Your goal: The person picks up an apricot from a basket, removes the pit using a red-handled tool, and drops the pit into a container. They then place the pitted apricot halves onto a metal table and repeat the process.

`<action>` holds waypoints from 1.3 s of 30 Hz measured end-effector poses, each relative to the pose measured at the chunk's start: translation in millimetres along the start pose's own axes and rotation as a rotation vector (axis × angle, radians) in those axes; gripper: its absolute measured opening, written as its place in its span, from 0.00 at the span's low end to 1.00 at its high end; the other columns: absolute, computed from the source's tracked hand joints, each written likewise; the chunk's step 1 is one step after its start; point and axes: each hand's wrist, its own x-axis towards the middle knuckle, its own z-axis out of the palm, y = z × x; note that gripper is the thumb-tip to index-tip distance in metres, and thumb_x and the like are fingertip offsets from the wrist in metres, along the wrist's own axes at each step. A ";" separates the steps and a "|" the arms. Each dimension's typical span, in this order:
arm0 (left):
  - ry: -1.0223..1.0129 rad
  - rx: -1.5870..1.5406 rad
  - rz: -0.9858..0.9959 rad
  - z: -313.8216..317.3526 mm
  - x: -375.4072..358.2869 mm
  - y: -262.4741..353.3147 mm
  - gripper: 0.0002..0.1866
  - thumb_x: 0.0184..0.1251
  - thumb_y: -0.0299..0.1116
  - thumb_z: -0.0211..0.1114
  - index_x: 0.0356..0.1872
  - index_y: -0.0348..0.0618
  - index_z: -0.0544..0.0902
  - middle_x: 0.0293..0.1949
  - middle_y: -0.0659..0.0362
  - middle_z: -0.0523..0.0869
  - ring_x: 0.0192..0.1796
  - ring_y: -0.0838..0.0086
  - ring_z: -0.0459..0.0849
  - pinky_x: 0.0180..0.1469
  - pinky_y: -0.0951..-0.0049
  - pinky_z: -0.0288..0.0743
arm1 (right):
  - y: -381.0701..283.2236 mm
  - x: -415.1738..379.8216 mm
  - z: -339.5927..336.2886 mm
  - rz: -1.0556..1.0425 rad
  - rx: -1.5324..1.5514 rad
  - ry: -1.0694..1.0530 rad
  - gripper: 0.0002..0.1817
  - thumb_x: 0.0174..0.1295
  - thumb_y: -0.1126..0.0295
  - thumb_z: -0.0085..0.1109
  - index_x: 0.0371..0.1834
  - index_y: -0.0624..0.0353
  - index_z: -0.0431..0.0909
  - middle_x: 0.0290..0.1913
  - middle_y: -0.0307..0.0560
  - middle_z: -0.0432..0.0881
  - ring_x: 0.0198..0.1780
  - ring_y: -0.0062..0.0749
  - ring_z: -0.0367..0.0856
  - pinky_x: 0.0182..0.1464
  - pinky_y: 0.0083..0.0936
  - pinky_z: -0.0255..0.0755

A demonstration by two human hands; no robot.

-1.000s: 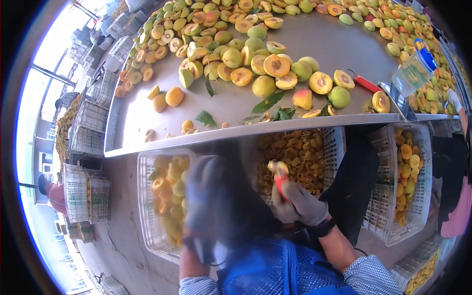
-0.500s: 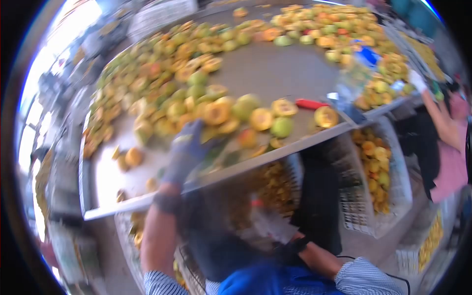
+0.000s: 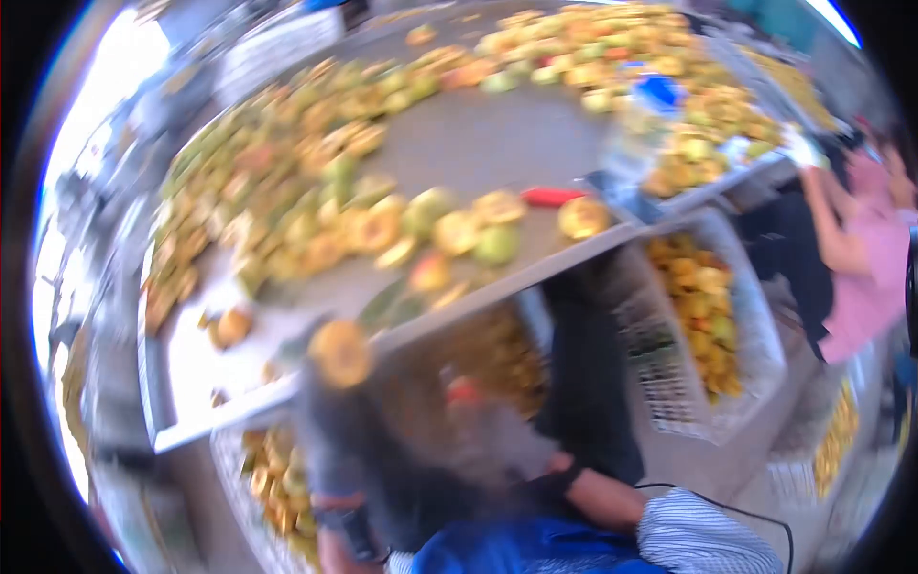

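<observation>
My left hand [image 3: 330, 421], in a grey glove, is low at the front edge of the table and badly blurred. A halved yellow peach [image 3: 339, 354] is at its fingertips, cut face up. In front of my body, below the edge, my right hand [image 3: 502, 435] wears a pale glove and looks closed. A small red piece [image 3: 462, 390] shows at its fingers; the rest of that object is smeared. Several halved and whole peaches [image 3: 457, 232] lie along the near part of the metal table [image 3: 497, 134]. A red-handled tool [image 3: 553, 196] rests beside them.
Crates of cut fruit stand below: a white crate [image 3: 760, 354] at right, another crate [image 3: 225, 469] at lower left. A clear bag with a blue part [image 3: 658, 93] lies on the table. At right a co-worker in a pink top [image 3: 865, 239] reaches to the table with a gloved hand.
My left hand has drawn back from the peach pile toward my body, now with a peach half. My right hand stays low in front of me. The whole view has shifted slightly.
</observation>
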 end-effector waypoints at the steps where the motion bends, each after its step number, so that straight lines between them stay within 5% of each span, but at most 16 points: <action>1: 0.117 -0.738 -0.534 10.7 -19.5 -10.8 0.20 0.69 0.33 0.59 0.59 0.36 0.71 0.51 0.52 0.79 0.52 0.61 0.81 0.61 0.61 0.72 | 23.1 13.3 -9.6 -0.237 -0.250 0.010 0.12 0.68 0.60 0.55 0.44 0.57 0.77 0.34 0.43 0.79 0.32 0.29 0.76 0.35 0.25 0.71; 2: 0.111 -1.120 -0.731 10.0 -20.0 7.5 0.23 0.74 0.47 0.53 0.56 0.37 0.72 0.48 0.52 0.80 0.50 0.60 0.81 0.57 0.60 0.75 | 44.3 23.2 -10.7 -0.498 -0.479 0.037 0.12 0.67 0.61 0.56 0.43 0.58 0.77 0.32 0.46 0.79 0.31 0.33 0.77 0.35 0.27 0.71; 4: 0.041 -0.939 -0.647 30.4 -30.8 12.0 0.30 0.74 0.58 0.45 0.56 0.38 0.72 0.46 0.52 0.80 0.48 0.62 0.82 0.53 0.61 0.78 | -30.8 -6.9 20.3 -0.450 -0.552 -0.007 0.13 0.68 0.61 0.54 0.44 0.60 0.76 0.32 0.45 0.79 0.34 0.32 0.78 0.37 0.28 0.71; 6: -0.065 -0.912 -0.644 32.8 -36.9 12.6 0.30 0.74 0.57 0.45 0.57 0.38 0.72 0.45 0.53 0.81 0.47 0.64 0.82 0.52 0.61 0.78 | -62.4 -20.3 38.1 -0.394 -0.653 -0.006 0.14 0.69 0.60 0.53 0.45 0.61 0.76 0.32 0.45 0.78 0.37 0.32 0.80 0.39 0.28 0.72; 8: -0.103 -0.948 -0.654 34.0 -32.7 22.4 0.32 0.74 0.59 0.44 0.57 0.37 0.73 0.46 0.53 0.81 0.48 0.66 0.82 0.54 0.64 0.76 | -68.7 -18.0 42.9 -0.357 -0.742 0.050 0.18 0.65 0.57 0.57 0.46 0.62 0.75 0.37 0.60 0.81 0.43 0.59 0.81 0.43 0.42 0.73; 15: -0.066 -0.890 -0.610 41.0 -35.1 27.9 0.21 0.77 0.45 0.46 0.52 0.37 0.77 0.43 0.55 0.82 0.46 0.73 0.79 0.53 0.72 0.72 | -51.1 -1.7 43.1 -0.313 -0.783 0.089 0.21 0.65 0.51 0.55 0.46 0.60 0.76 0.40 0.62 0.81 0.46 0.59 0.80 0.43 0.41 0.73; 17: -0.083 -0.823 -0.593 41.5 -33.4 31.0 0.20 0.76 0.44 0.46 0.51 0.37 0.77 0.42 0.56 0.82 0.45 0.73 0.79 0.52 0.73 0.72 | -43.2 -0.9 41.5 -0.335 -0.770 0.092 0.17 0.69 0.59 0.53 0.48 0.63 0.75 0.35 0.56 0.82 0.37 0.47 0.82 0.40 0.32 0.74; 22: -0.141 -0.659 -0.572 39.8 -31.8 23.1 0.18 0.75 0.40 0.48 0.46 0.36 0.79 0.39 0.57 0.83 0.43 0.75 0.79 0.50 0.74 0.72 | -52.9 -2.4 42.3 -0.257 -0.768 -0.005 0.17 0.69 0.58 0.52 0.48 0.63 0.76 0.35 0.55 0.82 0.38 0.39 0.82 0.42 0.32 0.73; 27: -0.516 -0.564 -0.522 25.7 -12.2 17.6 0.14 0.71 0.37 0.54 0.40 0.35 0.82 0.35 0.59 0.83 0.40 0.76 0.79 0.46 0.76 0.73 | -41.9 -2.5 37.8 -0.105 -0.690 -0.103 0.18 0.71 0.57 0.50 0.47 0.62 0.77 0.35 0.45 0.82 0.39 0.27 0.79 0.41 0.28 0.72; 30: -0.700 -0.493 -0.499 17.1 -1.6 18.0 0.15 0.70 0.39 0.58 0.41 0.34 0.81 0.36 0.60 0.83 0.40 0.79 0.78 0.47 0.76 0.73 | -40.8 -6.8 35.1 0.120 -0.351 -0.228 0.19 0.72 0.55 0.48 0.46 0.61 0.77 0.34 0.36 0.80 0.37 0.20 0.75 0.39 0.22 0.70; 36: -0.360 -0.523 -0.409 29.9 -21.4 20.8 0.12 0.69 0.34 0.58 0.39 0.34 0.83 0.32 0.58 0.85 0.37 0.78 0.80 0.43 0.75 0.75 | -38.3 -0.7 35.3 0.070 -0.391 -0.268 0.20 0.72 0.51 0.47 0.45 0.58 0.78 0.28 0.31 0.76 0.29 0.14 0.71 0.30 0.16 0.66; 39: -0.643 -0.657 -0.516 23.0 -11.5 7.1 0.16 0.69 0.39 0.59 0.44 0.34 0.82 0.37 0.59 0.85 0.40 0.78 0.80 0.47 0.75 0.74 | -46.0 -7.7 39.2 0.180 -0.199 -0.343 0.21 0.71 0.48 0.48 0.40 0.56 0.77 0.22 0.31 0.71 0.20 0.14 0.66 0.21 0.17 0.60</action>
